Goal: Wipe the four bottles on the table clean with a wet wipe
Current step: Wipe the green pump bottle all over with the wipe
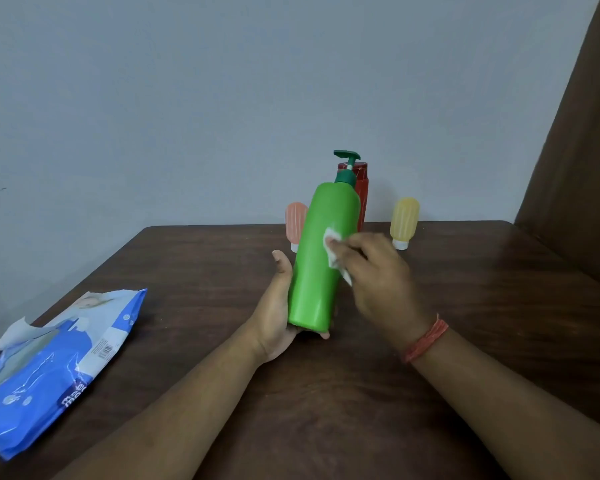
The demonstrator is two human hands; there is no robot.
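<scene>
A tall green pump bottle (pixel 321 258) is tilted above the middle of the brown table (pixel 465 341). My left hand (pixel 274 313) grips its lower part from the left and underneath. My right hand (pixel 374 275) pinches a small white wet wipe (pixel 332 249) and presses it against the bottle's right side. Behind the green bottle stands a red bottle (pixel 361 192), partly hidden. A small pink bottle (pixel 295 223) and a small yellow bottle (pixel 403 221) stand cap-down at the table's far edge.
A blue pack of wet wipes (pixel 49 368) lies at the table's left edge with a wipe sticking out of its open flap. A grey wall rises behind the table, and a brown panel (pixel 575 150) stands at the right.
</scene>
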